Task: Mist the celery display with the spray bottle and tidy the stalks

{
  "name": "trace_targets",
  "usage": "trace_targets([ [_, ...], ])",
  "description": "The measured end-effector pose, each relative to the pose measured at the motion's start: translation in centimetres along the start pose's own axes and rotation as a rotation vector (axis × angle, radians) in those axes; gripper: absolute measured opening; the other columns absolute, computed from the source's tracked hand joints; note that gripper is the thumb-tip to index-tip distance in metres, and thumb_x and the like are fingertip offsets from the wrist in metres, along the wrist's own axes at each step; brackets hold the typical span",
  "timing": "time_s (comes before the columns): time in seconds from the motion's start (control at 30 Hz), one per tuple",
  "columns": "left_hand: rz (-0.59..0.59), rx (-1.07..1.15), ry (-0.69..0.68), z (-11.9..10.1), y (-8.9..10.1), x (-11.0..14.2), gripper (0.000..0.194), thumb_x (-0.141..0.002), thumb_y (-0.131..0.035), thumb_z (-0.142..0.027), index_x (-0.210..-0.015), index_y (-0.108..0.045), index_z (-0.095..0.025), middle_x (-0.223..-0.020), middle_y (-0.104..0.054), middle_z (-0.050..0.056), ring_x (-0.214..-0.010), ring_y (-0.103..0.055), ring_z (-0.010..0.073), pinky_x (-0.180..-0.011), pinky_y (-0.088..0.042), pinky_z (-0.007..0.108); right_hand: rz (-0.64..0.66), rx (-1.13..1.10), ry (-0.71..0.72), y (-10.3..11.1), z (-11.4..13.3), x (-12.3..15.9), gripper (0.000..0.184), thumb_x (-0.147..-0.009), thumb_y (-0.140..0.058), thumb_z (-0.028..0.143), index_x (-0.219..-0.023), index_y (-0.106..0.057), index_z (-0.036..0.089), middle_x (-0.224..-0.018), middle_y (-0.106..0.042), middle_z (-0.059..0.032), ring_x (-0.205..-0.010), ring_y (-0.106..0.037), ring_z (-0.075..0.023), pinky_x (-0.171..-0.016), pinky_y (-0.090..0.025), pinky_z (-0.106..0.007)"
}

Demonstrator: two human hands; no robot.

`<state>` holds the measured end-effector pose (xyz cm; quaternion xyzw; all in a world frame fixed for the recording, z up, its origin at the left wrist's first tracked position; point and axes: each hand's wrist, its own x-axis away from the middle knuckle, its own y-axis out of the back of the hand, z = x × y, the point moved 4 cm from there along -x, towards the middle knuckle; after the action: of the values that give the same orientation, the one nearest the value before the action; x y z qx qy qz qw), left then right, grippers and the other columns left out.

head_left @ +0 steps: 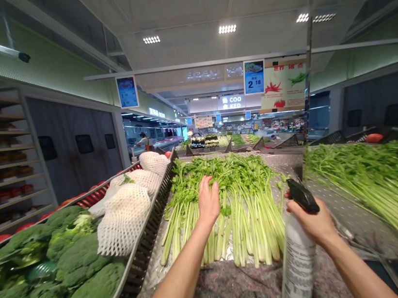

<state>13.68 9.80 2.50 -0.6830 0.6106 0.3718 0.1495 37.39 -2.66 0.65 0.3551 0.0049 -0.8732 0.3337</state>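
Observation:
In the head view, my right hand [314,221] is wrapped round the neck of a white spray bottle [298,265] with a black trigger head. The bottle stands nearly upright at the front right of the celery. My left hand [209,200] is over the middle of the celery [251,210], at the line between leaves and stalks. Its fingers are stretched forward, thumb apart, with nothing seen in them; whether they touch the leaves I cannot tell. Leafy tops point away from me, pale stalks toward me, on a metal shelf [153,277].
At left, a black crate [156,201] holds broccoli [84,262] and several white foam nets [126,222]. A mirror panel [355,167] on the right reflects celery. Grey-brown cloth [235,288] covers the front edge. Price signs [253,77] hang overhead. A person [143,140] stands far back.

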Motion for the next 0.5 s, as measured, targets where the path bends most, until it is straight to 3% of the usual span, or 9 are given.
trace_targets([
  [0.27,-0.024,-0.019,0.044,1.7,2.2,-0.1,0.042,-0.081,-0.030,-0.039,-0.110,-0.046,-0.013,-0.125,-0.041,0.013,-0.118,-0.034,0.0196,-0.098,-0.025,0.038,0.126,-0.127,0.059,-4.0,3.1,1.1,0.025,-0.059,-0.056,0.027,-0.080,-0.061,0.015,-0.082,-0.064,-0.0046,-0.074,-0.058,-0.0198,-0.067,-0.045,-0.029],
  [0.5,-0.062,-0.064,0.046,3.4,5.2,-0.4,0.042,-0.082,-0.029,-0.038,-0.109,-0.046,-0.011,-0.123,-0.043,0.014,-0.118,-0.034,0.0191,-0.098,-0.025,0.036,0.227,-0.192,0.050,-8.5,6.1,2.3,0.025,-0.060,-0.054,0.024,-0.082,-0.060,0.015,-0.082,-0.063,-0.0043,-0.071,-0.058,-0.0180,-0.067,-0.044,-0.028],
])
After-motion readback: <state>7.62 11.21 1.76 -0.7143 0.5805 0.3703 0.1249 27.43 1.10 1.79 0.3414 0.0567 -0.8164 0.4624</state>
